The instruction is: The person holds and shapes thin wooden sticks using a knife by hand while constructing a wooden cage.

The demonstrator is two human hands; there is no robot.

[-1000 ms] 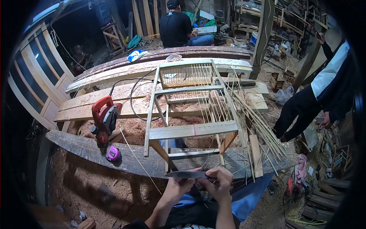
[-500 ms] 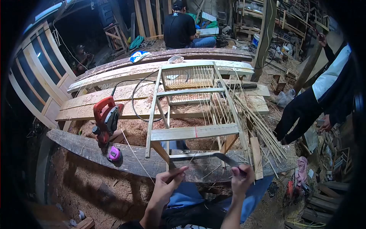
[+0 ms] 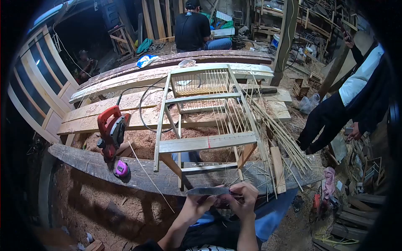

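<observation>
My right hand [image 3: 243, 196] is closed round the handle end of a knife [image 3: 208, 191], whose dark flat blade points left. My left hand [image 3: 198, 206] is closed just below the blade, close to the right hand. Whatever its fingers grip is too small and dark to make out. Just beyond the hands stands a wooden frame [image 3: 184, 144] with thin slats strung across its far and right sides. A red pencil mark shows on its near crossbar.
On the grey plank [image 3: 83, 162] sit a red power planer [image 3: 111, 129] and a pink tape measure [image 3: 121, 168]. Thin bamboo strips [image 3: 289, 142] lie right of the frame. One person [image 3: 191, 31] sits at the back; another person [image 3: 356, 88] stands at right. Shavings cover the ground.
My right hand has brought the knife left and down, so its blade now lies over my left hand. The hands are closer together. The whole view has shifted slightly.
</observation>
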